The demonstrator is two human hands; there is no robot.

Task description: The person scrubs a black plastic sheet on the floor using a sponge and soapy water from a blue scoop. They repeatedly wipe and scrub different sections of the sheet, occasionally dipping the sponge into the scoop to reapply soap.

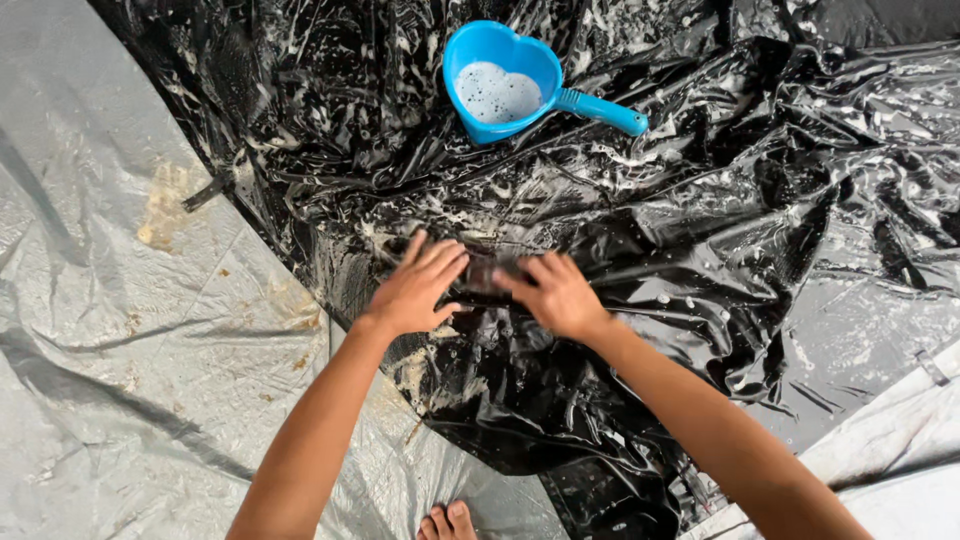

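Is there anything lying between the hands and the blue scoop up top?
Nothing visible. Both the left hand and right hand press on the wet black sheet; only soapy, wrinkled sheet lies between them and the scoop.

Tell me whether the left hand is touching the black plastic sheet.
Touching. The head view shows the left hand pressed flat, fingers spread, on the wet black plastic sheet.

Scoop and grey tarp
Blue heart-shaped scoop (500,82) holds foamy water; stained grey tarp (110,330) lies at left.
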